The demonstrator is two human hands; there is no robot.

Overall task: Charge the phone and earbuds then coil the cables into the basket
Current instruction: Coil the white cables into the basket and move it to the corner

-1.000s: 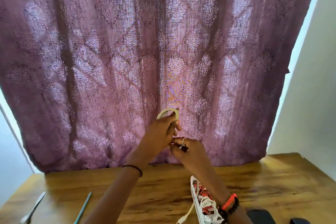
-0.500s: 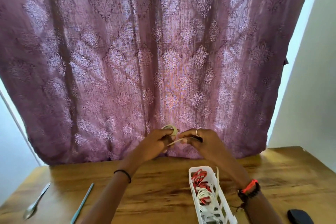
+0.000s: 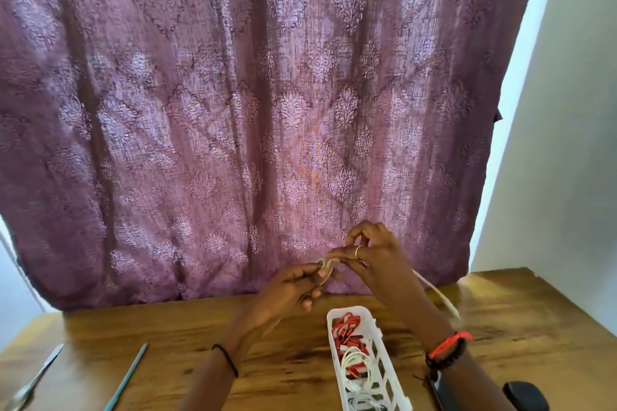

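Winding a white cable (image 3: 440,296) into a small coil (image 3: 325,269) is the step in hand, I'd say. It happens in the air above the far end of the basket (image 3: 335,340), in front of the purple curtain (image 3: 267,110).

The left hand (image 3: 290,287) pinches the coil between thumb and fingertips. The right hand (image 3: 377,257), a ring on one finger, has its fingers curled round the strand right beside the coil and seems to feed it on.

To do this well, I'd want the left pinch firm on the crossing point so the loops can't spring apart. Each new turn should be laid the same size as the ones under it, with the slack drawn up evenly rather than tugged.

The coil itself is tiny and partly hidden by fingers; it looks to stand roughly upright, but I can't tell its facing for sure. The loose part of the cable runs from behind the right wrist down and to the right toward the wooden table (image 3: 167,327), its free end low and blurred.

The white basket lies lengthwise away from the person, with a red cable (image 3: 347,327) and a white coil (image 3: 359,360) already inside. There looks to be room for one more near the front.
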